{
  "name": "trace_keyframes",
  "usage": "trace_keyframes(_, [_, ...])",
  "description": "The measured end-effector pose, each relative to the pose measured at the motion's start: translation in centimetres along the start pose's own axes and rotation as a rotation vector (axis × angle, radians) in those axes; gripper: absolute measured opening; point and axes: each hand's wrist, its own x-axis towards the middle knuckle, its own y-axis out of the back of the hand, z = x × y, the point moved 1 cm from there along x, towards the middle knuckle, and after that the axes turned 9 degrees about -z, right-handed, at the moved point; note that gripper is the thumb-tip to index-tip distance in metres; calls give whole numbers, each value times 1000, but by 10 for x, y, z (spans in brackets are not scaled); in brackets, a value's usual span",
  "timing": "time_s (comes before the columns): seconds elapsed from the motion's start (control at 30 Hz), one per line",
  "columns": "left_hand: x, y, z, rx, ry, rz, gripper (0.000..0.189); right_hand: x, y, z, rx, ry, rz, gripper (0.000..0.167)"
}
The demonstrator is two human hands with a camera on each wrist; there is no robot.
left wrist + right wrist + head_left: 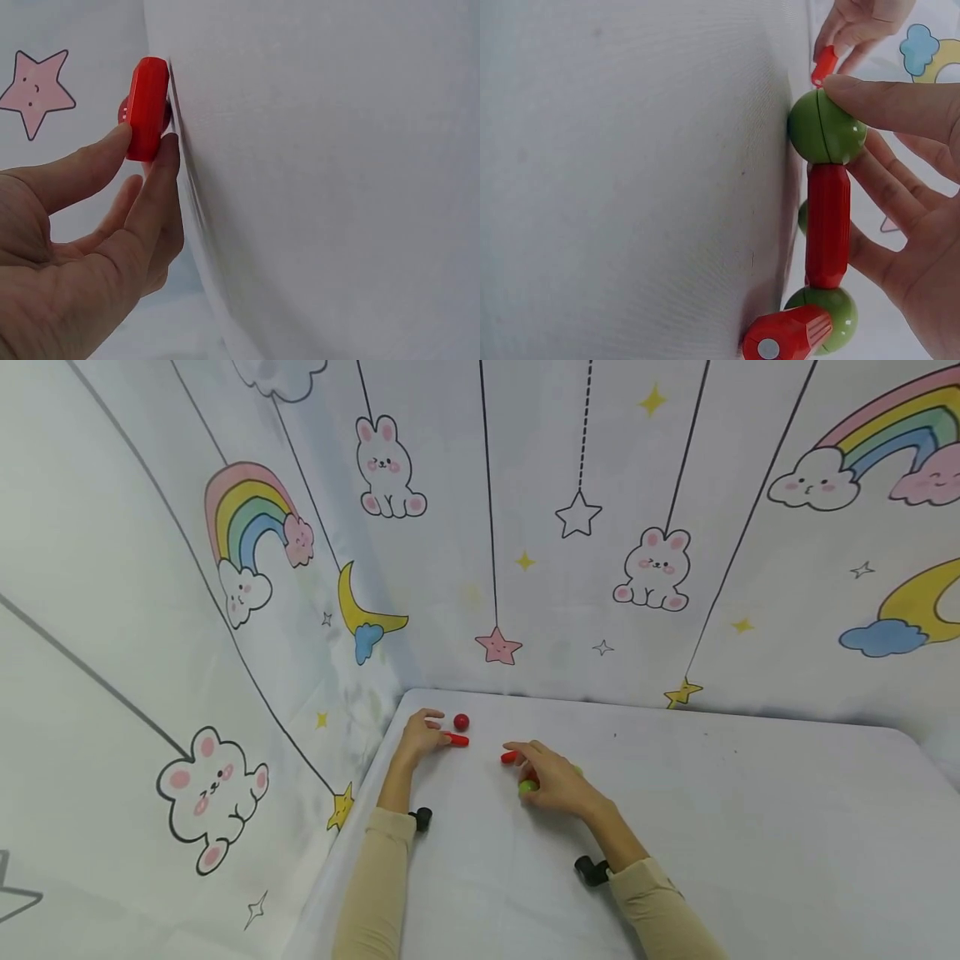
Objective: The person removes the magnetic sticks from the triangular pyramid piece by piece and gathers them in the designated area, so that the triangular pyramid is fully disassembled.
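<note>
My left hand point(422, 737) pinches a red magnetic rod point(148, 109) between thumb and fingers, low over the far left of the table. Just behind that rod is a red ball point(461, 722), partly hidden in the left wrist view. My right hand point(558, 782) holds a green ball point(825, 127) by thumb and fingers. From this ball a red rod point(827, 225) runs to a second green ball point(841, 319), where another red rod point(784, 334) with a silver end disc joins. A further green ball point(802, 217) shows partly behind the joined pieces.
The white-covered table point(750, 827) stretches away to the right of both hands. A white curtain point(555, 610) with cartoon prints hangs along its back and left sides. Each wrist carries a small black camera point(592, 870).
</note>
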Motion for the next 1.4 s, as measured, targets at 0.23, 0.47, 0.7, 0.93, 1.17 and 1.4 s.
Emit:
trace_keyframes(0.23, [2,1,1,15,19,-4,57,0,1,1,6,16,9,86])
trace_keyframes(0.47, [2,0,6,49,15,4,59,-2,7,5,26,-22,12,91])
trace_keyframes(0.7, [5,-1,4,44,17,-18,61,-5,17,10,84,-45,133,78])
trace_keyframes(0.93, [8,-2,2,61,32,-32,62,-1,21,19,56,-143,286,65])
trace_keyframes(1.17, [7,1,3,87,29,-37,60,5,24,24,92,-237,334,60])
trace_keyframes(1.4, [1,4,12,50,-46,66,52,13,23,26,113,-231,336,64])
